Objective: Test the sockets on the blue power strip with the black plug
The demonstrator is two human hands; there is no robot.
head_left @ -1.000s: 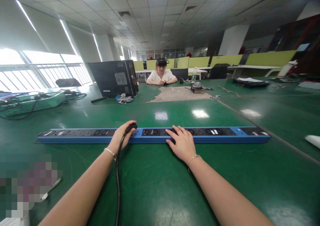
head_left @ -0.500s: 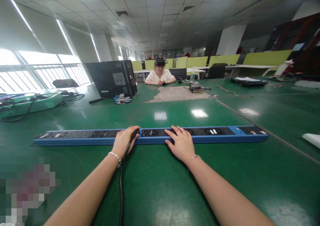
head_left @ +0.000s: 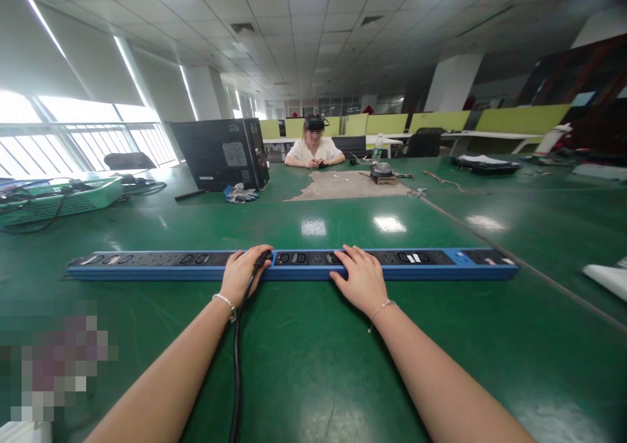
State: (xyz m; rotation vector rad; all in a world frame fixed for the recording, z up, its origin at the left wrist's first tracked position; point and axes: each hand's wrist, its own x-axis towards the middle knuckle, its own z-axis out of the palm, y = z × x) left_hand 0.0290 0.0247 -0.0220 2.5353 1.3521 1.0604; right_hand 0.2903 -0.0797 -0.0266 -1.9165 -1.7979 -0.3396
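Note:
A long blue power strip point(head_left: 294, 272) with black sockets lies across the green table. My left hand point(head_left: 243, 272) is closed around the black plug point(head_left: 263, 259) at the strip's middle, and its thick black cable point(head_left: 237, 364) runs down toward the bottom edge. Whether the plug sits fully in a socket cannot be seen. Just right of the middle, my right hand point(head_left: 362, 278) rests on the strip with fingers spread and holds nothing.
A black computer case point(head_left: 215, 155) stands at the back left beside gloves point(head_left: 240, 193). At the left is a green basket point(head_left: 93, 198) of cables. Across the table sits a person point(head_left: 314, 149). A round device point(head_left: 382, 172) lies near the back.
My right hand has shifted slightly to the right along the strip. The left hand still holds the plug in nearly the same place.

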